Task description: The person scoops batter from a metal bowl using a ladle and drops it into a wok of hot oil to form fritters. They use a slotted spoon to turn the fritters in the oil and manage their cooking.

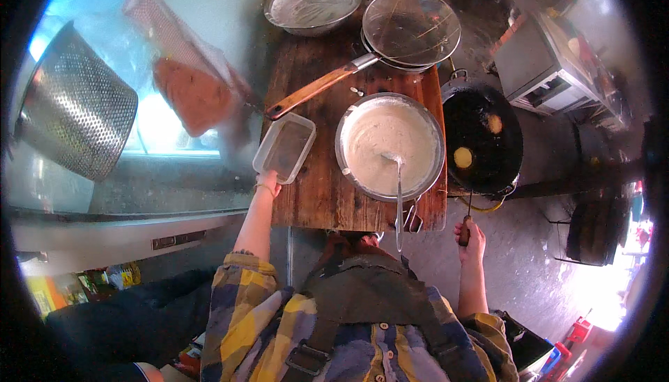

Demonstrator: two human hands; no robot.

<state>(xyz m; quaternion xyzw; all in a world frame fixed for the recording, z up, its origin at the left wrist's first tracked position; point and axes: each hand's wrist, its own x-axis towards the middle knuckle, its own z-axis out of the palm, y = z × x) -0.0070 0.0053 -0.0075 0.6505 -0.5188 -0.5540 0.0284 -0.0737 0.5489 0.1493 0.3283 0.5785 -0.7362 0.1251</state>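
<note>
My left hand [268, 183] grips the near end of a translucent plastic container [288, 147] at the left edge of the wooden table [308, 204]. Low at the right, my right hand [471, 240] is closed around the wooden handle [464, 230] of a thin metal tool, whose shaft runs up to the near rim of a black wok [483, 173]. Two pale round pieces of batter or dough [463, 157] lie apart in the wok. Between my hands stands a metal bowl [341, 165] of pale batter [376, 126], with a metal spoon [400, 194] leaning out over its near side.
A long-handled mesh strainer [413, 27] rests at the table's back right, its handle crossing leftward. A metal basin [313, 6] with whitish residue stands at the far end. A perforated metal colander [83, 105] is at far left, a metal cabinet [528, 63] at upper right.
</note>
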